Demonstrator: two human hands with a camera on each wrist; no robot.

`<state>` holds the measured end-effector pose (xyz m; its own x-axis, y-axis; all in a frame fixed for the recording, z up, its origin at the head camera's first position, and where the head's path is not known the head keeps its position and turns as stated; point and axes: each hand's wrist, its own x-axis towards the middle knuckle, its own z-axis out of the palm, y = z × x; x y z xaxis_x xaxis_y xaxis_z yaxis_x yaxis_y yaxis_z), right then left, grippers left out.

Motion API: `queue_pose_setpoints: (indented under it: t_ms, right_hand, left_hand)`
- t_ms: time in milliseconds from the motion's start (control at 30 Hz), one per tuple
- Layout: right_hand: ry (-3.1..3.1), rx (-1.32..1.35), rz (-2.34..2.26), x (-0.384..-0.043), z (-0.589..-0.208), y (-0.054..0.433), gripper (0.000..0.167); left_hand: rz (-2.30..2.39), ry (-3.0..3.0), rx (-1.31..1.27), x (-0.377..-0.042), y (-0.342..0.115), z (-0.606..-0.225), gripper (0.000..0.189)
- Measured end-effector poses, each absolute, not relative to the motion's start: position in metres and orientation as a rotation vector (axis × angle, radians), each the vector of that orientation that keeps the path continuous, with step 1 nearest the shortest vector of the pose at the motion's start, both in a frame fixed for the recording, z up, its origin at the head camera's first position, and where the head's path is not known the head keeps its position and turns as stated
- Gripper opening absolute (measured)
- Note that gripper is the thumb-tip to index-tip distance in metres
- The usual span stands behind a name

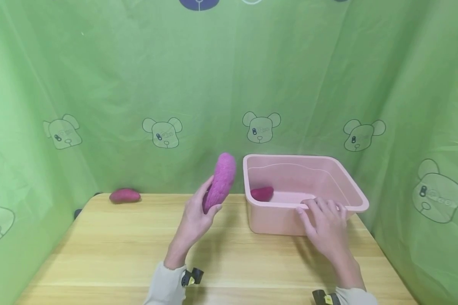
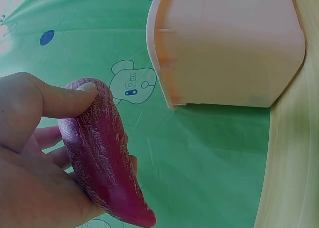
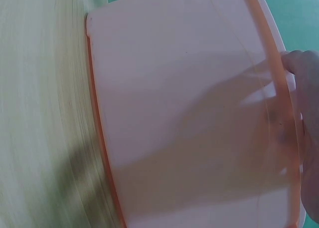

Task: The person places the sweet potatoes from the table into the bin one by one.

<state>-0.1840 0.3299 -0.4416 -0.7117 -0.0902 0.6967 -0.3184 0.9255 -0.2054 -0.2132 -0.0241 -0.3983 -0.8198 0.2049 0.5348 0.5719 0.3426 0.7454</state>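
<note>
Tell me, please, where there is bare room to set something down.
The wooden tabletop is bare left of the left hand, nearer than the far-edge purple sweet potato, and between the two sleeves. The far right is crowded: the pink bin stands there, gripped by the right hand.

Pale wooden table before me, two things on it

The grain runs side to side across the top. Towards the far right I have a pink tub standing with its open side up. Near the far left corner, well apart from the tub, a reddish-purple sweet potato lies along the back edge.
</note>
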Motion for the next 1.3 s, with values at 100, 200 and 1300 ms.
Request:
queue_pose_setpoints:
  t_ms: [100, 200, 1300]
  right_hand:
    - [-2.351, 0.283, 0.405, -0.184, -0.442, 0.33, 0.025]
    - [-2.355, 0.279, 0.405, -0.185, -0.443, 0.33, 0.025]
    - [-2.36, 0.279, 0.403, -0.185, -0.441, 0.329, 0.025]
  left_hand:
    - [-1.482, -2.27, -0.691, -0.214, -0.022, -0.398, 0.08]
    - [-1.497, -2.285, -0.687, -0.215, -0.019, -0.398, 0.08]
    - [-1.533, -2.292, -0.756, -0.218, 0.011, -0.394, 0.069]
